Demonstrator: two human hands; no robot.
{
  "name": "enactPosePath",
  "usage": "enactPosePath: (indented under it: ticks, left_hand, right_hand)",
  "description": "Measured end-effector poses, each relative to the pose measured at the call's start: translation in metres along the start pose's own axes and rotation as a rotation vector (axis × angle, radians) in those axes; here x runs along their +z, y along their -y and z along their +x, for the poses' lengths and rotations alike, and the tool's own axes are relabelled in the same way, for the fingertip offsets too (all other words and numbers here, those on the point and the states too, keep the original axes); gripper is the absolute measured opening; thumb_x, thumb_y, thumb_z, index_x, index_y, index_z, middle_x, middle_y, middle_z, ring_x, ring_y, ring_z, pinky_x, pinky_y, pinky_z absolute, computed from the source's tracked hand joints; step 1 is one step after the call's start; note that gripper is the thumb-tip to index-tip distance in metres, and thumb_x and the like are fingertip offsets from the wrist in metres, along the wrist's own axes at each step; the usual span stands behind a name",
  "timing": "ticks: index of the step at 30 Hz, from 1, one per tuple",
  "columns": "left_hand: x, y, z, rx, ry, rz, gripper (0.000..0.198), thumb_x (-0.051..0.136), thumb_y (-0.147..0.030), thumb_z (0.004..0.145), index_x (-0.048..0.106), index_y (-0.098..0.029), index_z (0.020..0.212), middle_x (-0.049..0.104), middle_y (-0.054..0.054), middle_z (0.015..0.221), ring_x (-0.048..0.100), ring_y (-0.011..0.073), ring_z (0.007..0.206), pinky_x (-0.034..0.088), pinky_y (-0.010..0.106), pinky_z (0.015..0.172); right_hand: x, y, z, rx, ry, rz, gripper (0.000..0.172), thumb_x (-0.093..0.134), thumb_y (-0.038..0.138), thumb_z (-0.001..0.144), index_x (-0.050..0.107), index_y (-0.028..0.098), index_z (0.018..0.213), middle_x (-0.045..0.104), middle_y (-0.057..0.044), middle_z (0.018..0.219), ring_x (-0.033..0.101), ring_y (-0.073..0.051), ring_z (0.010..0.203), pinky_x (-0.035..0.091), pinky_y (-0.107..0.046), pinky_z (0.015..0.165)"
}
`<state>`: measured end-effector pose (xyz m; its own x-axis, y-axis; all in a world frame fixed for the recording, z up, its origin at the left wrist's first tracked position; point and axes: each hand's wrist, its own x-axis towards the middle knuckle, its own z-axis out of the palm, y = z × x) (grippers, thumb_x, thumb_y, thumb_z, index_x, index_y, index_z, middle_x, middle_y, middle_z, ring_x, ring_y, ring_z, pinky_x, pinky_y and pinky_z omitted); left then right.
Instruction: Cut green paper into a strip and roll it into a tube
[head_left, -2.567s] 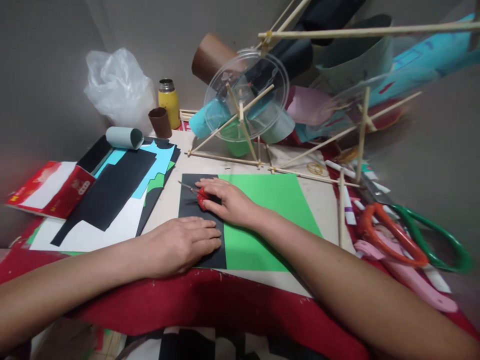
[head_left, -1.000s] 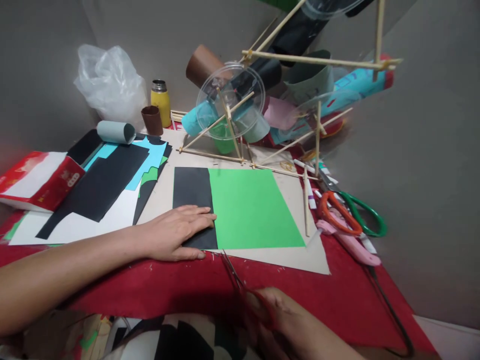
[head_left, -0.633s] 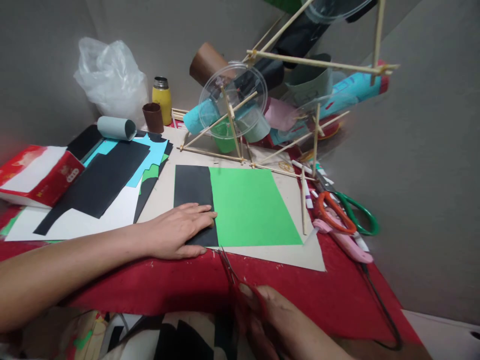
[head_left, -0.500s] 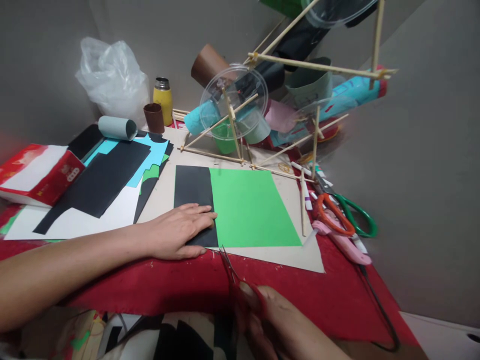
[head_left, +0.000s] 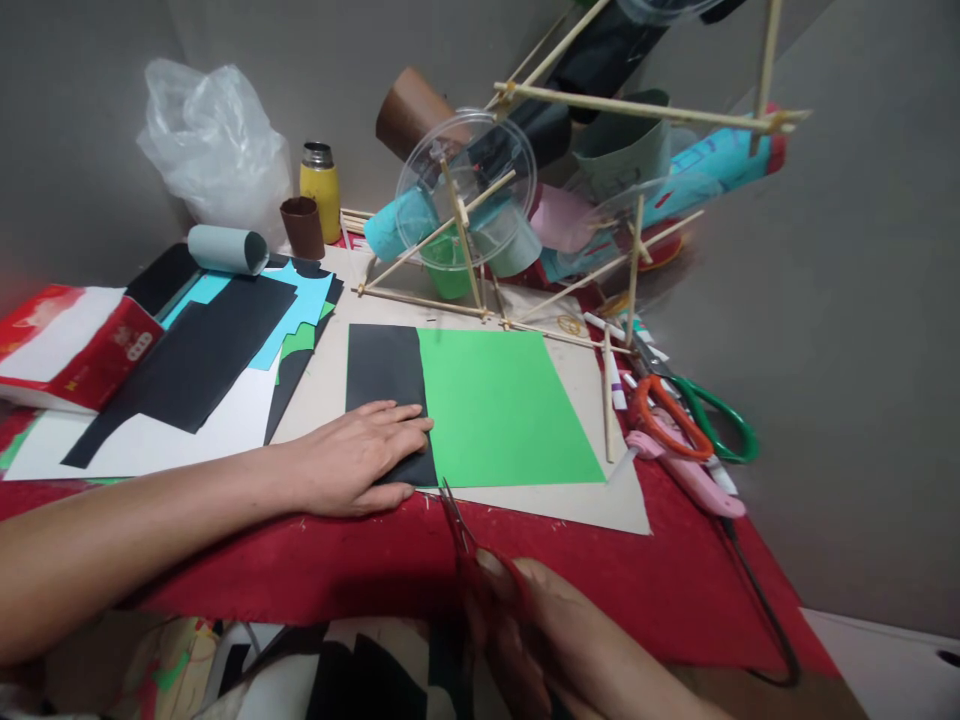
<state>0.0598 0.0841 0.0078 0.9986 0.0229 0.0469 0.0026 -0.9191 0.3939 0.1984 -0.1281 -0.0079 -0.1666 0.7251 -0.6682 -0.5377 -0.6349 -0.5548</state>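
My left hand [head_left: 367, 455] lies flat, fingers stretched, on a piece of black paper [head_left: 384, 365]. This black piece rests over the left part of a green sheet [head_left: 510, 400], its right edge slightly uneven. Both papers are on a beige board [head_left: 600, 510]. Lower down, my right hand [head_left: 525, 610] is closed around the red handles of a pair of scissors [head_left: 459, 520]. The narrowly parted blades point up at the green sheet's near edge, close to the black paper's corner. Whether they touch the paper I cannot tell.
Behind the sheets stands a wooden stick frame [head_left: 424, 302] with plastic lids and paper tubes. At right lie larger scissors [head_left: 716, 420] and a pink glue gun [head_left: 694, 485] with its cord. Paper scraps [head_left: 217, 350], a red tissue pack [head_left: 82, 350] and a yellow bottle [head_left: 320, 190] are left.
The view has shifted slightly, so most things appear a little higher. Both hands keep nearly the same places, and the scissors remain at the green sheet's near edge.
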Motion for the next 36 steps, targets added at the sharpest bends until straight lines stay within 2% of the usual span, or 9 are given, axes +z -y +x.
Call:
enactPosePath:
  ticks: [9,14,21,25,36]
  left_hand:
    - [-0.003,-0.001,0.000,-0.001,0.006,-0.002,0.029,0.050,-0.032,0.090,0.049,-0.015,0.113,0.042,0.017,0.143,0.033,0.0318,0.136,0.029,0.051,0.110]
    - [-0.004,-0.002,0.001,-0.009,0.023,0.007,0.030,0.049,-0.034,0.091,0.049,-0.015,0.114,0.041,0.018,0.144,0.032,0.0317,0.136,0.028,0.051,0.110]
    - [-0.002,0.000,0.002,0.001,0.017,0.001,0.030,0.048,-0.035,0.091,0.048,-0.015,0.114,0.041,0.017,0.144,0.031,0.0312,0.137,0.028,0.051,0.110]
    - [-0.002,0.000,0.003,0.001,0.013,-0.014,0.030,0.048,-0.034,0.091,0.049,-0.015,0.114,0.042,0.018,0.144,0.031,0.0321,0.137,0.028,0.051,0.110]
    - [0.000,0.002,0.000,0.003,0.002,-0.035,0.032,0.050,-0.034,0.090,0.050,-0.014,0.115,0.041,0.018,0.144,0.031,0.0318,0.137,0.026,0.051,0.111]
  right_hand:
    - [0.003,0.000,0.004,-0.037,-0.002,0.018,0.053,0.058,0.062,0.081,0.061,0.011,0.065,0.052,0.001,0.033,0.047,-0.007,0.026,0.034,-0.012,0.028]
    - [0.004,-0.002,0.006,-0.056,0.002,-0.006,0.056,0.053,0.064,0.082,0.061,0.011,0.066,0.049,0.002,0.031,0.045,-0.007,0.025,0.031,-0.013,0.028]
    - [0.008,-0.001,0.008,-0.065,-0.033,-0.019,0.060,0.048,0.070,0.081,0.060,0.013,0.066,0.045,0.004,0.030,0.044,-0.008,0.026,0.038,-0.016,0.031]
    - [0.009,-0.002,0.009,-0.086,-0.004,0.009,0.056,0.048,0.065,0.085,0.060,0.013,0.067,0.048,0.004,0.031,0.042,-0.008,0.024,0.041,-0.018,0.031]
    - [0.012,-0.003,0.009,-0.106,-0.043,0.022,0.053,0.052,0.060,0.086,0.061,0.012,0.065,0.046,0.004,0.030,0.040,-0.006,0.023,0.041,-0.016,0.030]
